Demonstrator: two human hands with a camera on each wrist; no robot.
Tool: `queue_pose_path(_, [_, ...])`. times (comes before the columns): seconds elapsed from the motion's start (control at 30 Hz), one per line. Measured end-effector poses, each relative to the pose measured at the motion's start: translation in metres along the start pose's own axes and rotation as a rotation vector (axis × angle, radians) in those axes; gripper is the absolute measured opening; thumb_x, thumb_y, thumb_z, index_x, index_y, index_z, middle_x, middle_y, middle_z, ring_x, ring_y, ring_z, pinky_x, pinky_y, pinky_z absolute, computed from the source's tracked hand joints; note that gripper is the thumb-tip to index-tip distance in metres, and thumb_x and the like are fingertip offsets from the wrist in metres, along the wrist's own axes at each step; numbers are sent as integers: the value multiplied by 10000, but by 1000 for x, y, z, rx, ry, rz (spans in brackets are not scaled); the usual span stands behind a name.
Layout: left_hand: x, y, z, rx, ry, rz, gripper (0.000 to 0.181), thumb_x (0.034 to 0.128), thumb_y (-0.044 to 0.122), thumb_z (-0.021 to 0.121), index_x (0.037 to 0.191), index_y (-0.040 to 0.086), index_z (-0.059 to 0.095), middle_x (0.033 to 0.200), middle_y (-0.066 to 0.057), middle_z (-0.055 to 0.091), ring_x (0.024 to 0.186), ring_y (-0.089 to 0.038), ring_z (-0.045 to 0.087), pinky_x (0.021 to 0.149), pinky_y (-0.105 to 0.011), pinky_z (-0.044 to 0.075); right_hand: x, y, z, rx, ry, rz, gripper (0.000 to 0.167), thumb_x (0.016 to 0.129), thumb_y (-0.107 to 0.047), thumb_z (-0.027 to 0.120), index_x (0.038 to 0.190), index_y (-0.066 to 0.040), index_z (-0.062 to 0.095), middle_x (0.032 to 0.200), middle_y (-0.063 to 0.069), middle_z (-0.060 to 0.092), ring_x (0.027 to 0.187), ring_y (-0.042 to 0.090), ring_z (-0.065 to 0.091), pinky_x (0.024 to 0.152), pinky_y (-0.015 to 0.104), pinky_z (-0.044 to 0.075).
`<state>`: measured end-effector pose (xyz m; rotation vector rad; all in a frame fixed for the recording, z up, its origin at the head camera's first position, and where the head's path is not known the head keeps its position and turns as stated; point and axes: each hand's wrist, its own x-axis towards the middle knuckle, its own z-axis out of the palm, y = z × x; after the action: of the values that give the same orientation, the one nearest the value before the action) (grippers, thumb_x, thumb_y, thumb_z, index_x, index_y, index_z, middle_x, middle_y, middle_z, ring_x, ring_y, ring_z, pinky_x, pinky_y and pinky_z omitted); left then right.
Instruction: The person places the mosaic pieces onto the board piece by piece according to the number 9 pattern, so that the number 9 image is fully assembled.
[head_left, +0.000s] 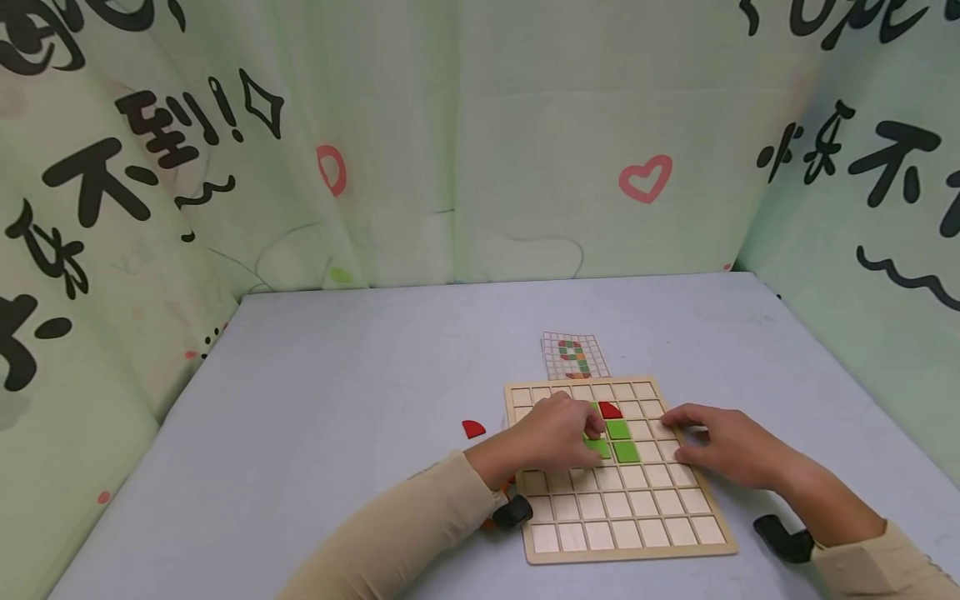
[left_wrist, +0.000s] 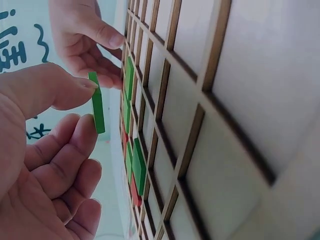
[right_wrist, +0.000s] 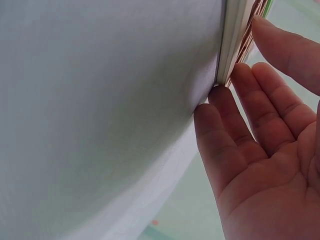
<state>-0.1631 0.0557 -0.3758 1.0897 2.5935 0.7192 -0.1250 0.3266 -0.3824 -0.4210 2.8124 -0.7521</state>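
Note:
My left hand (head_left: 558, 429) hovers over the left part of a wooden grid board (head_left: 630, 552). In the left wrist view its thumb and a finger pinch a thin green tile (left_wrist: 97, 107) by its ends, apart from the board. Several green tiles (head_left: 626, 452) and a red quarter-round piece (head_left: 610, 410) lie in cells by that hand, which partly covers them. At the board's right edge is my right hand (head_left: 731, 442). Its fingertips touch the side of the frame, fingers nearly straight, thumb near the top rim.
Behind the board lies a printed pattern card (head_left: 576, 357), partly under its far edge. A loose red quarter-round piece (head_left: 473, 428) sits on the white table (head_left: 337, 400) to the left. More orange-red pieces show partly beneath my left wrist. Printed curtains (head_left: 525, 167) surround the table.

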Motion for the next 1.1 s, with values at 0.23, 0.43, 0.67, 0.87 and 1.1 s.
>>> queue_pose_path(0.23, [4,3,4,30,2,26,264,849,189,755,1106,134,727,969,147,683,960,-21,532,788,-126,395,0,0,0,-2,3,-8,426,867,-189,762,1240,-28,634,1246,176,630,1137,386,603,910,504,504])
queue_pose_path(0.43, [9,5,7,27,-3,-1,263,850,197,758,1108,152,733,957,179,678,961,-11,519,793,-128,388,1,0,0,-9,8,-17,422,864,-191,766,1233,-31,639,1239,165,638,1147,380,599,905,485,509])
queue_pose_path(0.67, [12,7,8,71,-3,-19,244,839,188,765,1081,166,746,921,177,662,899,-1,511,725,-123,385,1,0,1,-3,8,-10,428,864,-192,766,1239,-29,637,1245,172,635,1154,385,596,911,497,505])
queue_pose_path(0.87, [15,7,10,85,-5,-31,233,838,181,763,1070,173,755,918,178,661,879,-6,503,709,-136,386,1,1,0,-6,9,-6,435,866,-205,767,1242,-30,637,1248,180,634,1146,389,601,913,512,499])
queue_pose_path(1.1, [16,7,13,99,-17,-72,245,848,199,762,1094,195,753,927,195,654,893,-16,500,751,-162,392,1,1,0,-12,10,-7,441,857,-206,773,1240,-32,638,1236,172,641,1128,377,612,906,502,504])
